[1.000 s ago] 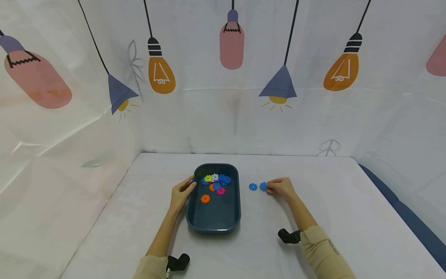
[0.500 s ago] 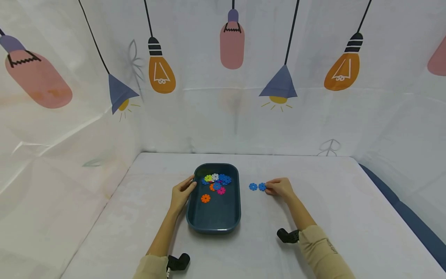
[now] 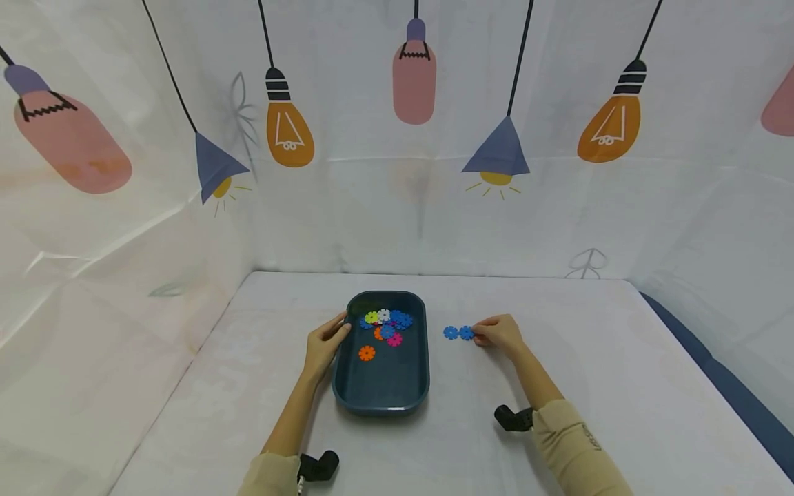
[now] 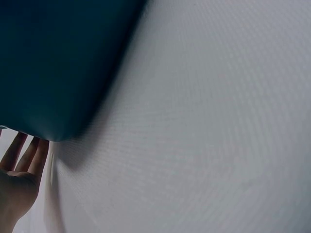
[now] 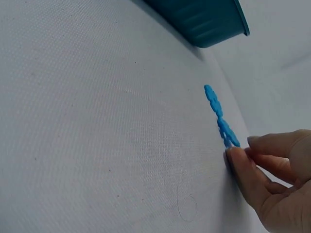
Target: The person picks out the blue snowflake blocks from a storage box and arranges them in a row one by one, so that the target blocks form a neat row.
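Note:
My right hand [image 3: 501, 333] pinches a blue snowflake disc [image 3: 466, 333] between thumb and fingers, right of the tray. A second blue disc [image 3: 451, 333] lies to its left. In the right wrist view the held disc [image 5: 225, 130] and the other one line up edge to edge, meeting at their rims. My left hand [image 3: 322, 344] holds the left rim of a dark teal tray [image 3: 380, 393], thumb over the edge. In the left wrist view, that hand's fingers [image 4: 38, 158] reach up to the tray's outer wall, their tips partly hidden.
Inside the tray's far half lie several loose discs, among them a yellow disc [image 3: 371, 317], a white disc [image 3: 384, 315], a pink disc [image 3: 394, 339] and an orange disc [image 3: 367, 353]. A white cloth [image 3: 471, 448] covers the table, with a printed curtain [image 3: 372, 207] behind.
My right hand has brought its blue disc slightly left, so the gap to the second blue disc has closed. The left hand and the tray keep their places.

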